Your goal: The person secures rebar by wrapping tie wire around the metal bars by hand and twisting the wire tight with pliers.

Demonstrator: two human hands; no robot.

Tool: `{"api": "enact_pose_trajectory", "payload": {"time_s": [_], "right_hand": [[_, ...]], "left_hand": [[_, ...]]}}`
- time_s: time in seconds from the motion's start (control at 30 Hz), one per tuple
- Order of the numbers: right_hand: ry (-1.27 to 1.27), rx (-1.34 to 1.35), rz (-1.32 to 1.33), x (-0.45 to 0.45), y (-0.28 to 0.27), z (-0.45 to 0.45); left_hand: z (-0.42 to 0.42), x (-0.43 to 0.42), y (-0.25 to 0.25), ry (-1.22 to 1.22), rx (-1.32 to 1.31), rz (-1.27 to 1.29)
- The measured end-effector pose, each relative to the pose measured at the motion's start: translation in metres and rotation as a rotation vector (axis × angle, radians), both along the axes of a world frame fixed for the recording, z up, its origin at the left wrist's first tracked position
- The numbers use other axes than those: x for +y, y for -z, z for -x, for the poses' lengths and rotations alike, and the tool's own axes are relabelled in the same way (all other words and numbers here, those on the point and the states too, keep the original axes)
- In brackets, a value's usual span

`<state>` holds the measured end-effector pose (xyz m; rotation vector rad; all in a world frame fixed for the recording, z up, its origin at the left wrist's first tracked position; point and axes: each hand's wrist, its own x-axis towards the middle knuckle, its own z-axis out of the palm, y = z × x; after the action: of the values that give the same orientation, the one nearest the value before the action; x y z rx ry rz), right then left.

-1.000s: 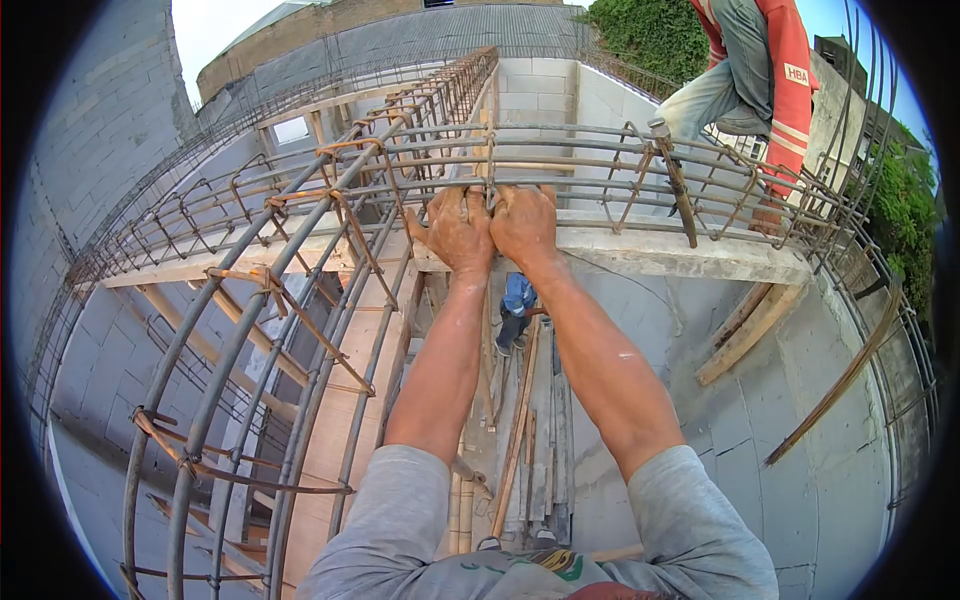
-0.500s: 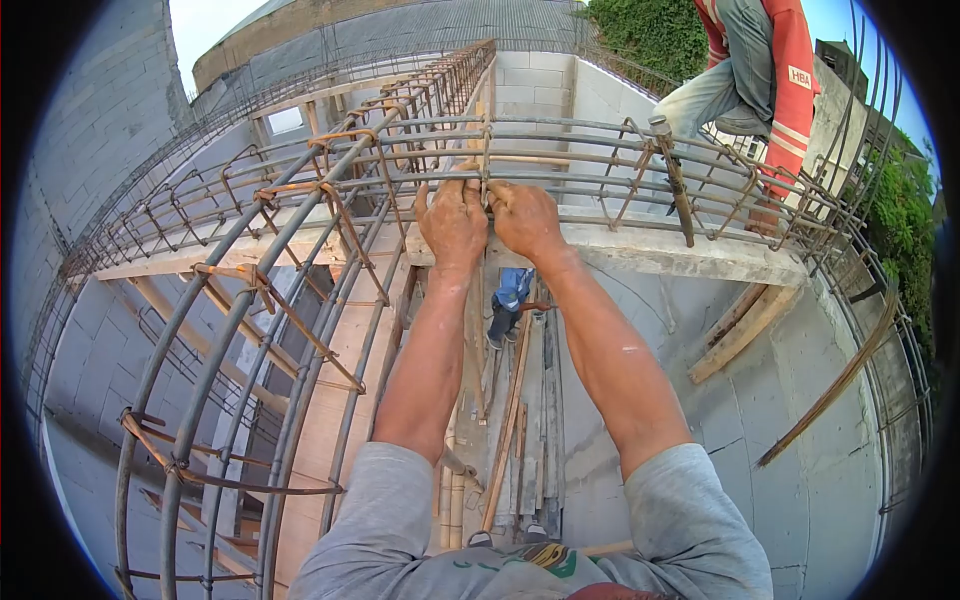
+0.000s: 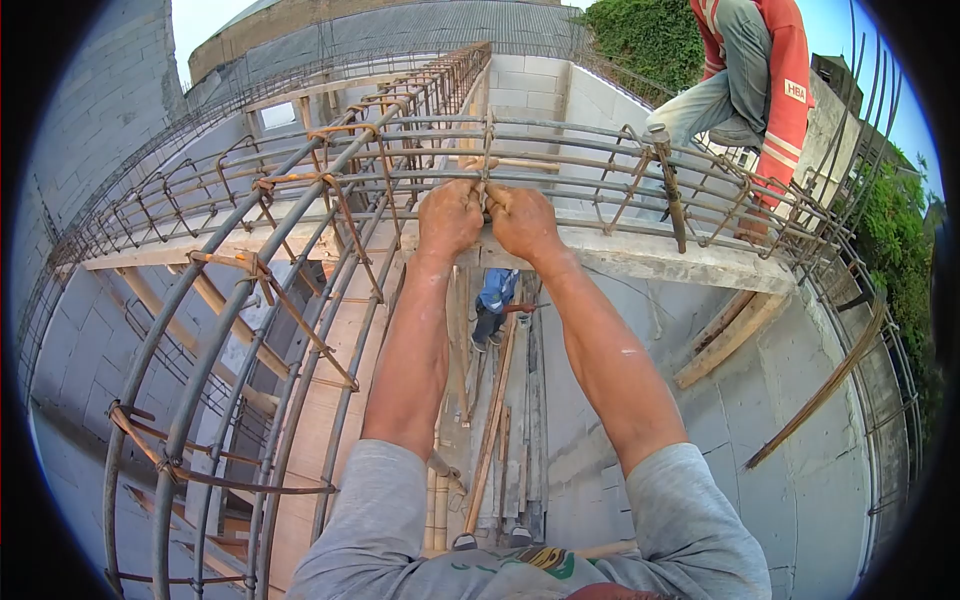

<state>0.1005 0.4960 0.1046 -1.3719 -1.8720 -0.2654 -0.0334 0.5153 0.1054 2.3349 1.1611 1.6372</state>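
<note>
Both of my hands are at the horizontal rebar cage [image 3: 570, 152], side by side at a stirrup [image 3: 487, 150]. My left hand [image 3: 450, 213] has its fingers curled closed against the lower bars. Close beside it, my right hand [image 3: 522, 221] is closed too, with its thumb and fingers pinched near the foot of the stirrup. What lies between the fingers is too small to make out. A tool with a metal head [image 3: 667, 185] hangs upright on the cage to the right. Beneath the hands runs a pale formwork beam [image 3: 640, 253].
A large rebar cage [image 3: 235, 300] runs down the left over a wooden board [image 3: 330, 390]. A co-worker in red sleeves [image 3: 785, 130] crouches at upper right. Far below stands a person in blue [image 3: 495, 295] beside long planks [image 3: 492, 430]. Bundled wires [image 3: 825, 390] hang at right.
My left hand's fingers have curled in from a more spread pose. Both hands remain at the stirrup. The view has shifted slightly, and the person below appears a little further left.
</note>
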Motion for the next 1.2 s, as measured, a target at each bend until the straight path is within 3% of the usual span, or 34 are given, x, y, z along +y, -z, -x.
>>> {"api": "enact_pose_trajectory", "payload": {"time_s": [0.2, 0.4, 0.53, 0.63, 0.83, 0.93, 1.03, 1.1, 1.2], "right_hand": [[-0.017, 0.113, -0.014, -0.001, -0.002, 0.000], [-0.147, 0.347, -0.052, -0.003, -0.004, -0.003], [-0.080, 0.318, 0.012, -0.009, -0.008, -0.003], [-0.075, 0.323, 0.007, -0.012, -0.010, -0.001], [-0.170, 0.369, 0.019, -0.013, -0.009, -0.007], [-0.209, 0.379, 0.043, -0.013, -0.010, -0.008], [-0.235, 0.332, 0.064, -0.015, -0.012, -0.009], [-0.249, 0.300, 0.059, -0.022, -0.013, -0.008], [-0.224, 0.071, -0.152, -0.030, -0.002, -0.009]], "left_hand": [[0.003, 0.003, -0.003, 0.066, -0.004, 0.038], [-0.014, 0.019, 0.019, -0.173, -0.185, -0.329], [-0.011, 0.001, 0.005, -0.255, -0.112, -0.058], [-0.008, 0.004, 0.002, -0.279, -0.075, -0.016], [-0.006, 0.024, -0.002, -0.457, 0.267, 0.128], [-0.004, 0.048, 0.009, -0.449, 0.316, -0.232], [-0.008, 0.023, -0.024, -0.292, 0.289, 0.208], [-0.007, 0.024, -0.025, -0.238, 0.278, 0.242], [-0.007, 0.020, -0.028, -0.230, 0.257, 0.286]]}}
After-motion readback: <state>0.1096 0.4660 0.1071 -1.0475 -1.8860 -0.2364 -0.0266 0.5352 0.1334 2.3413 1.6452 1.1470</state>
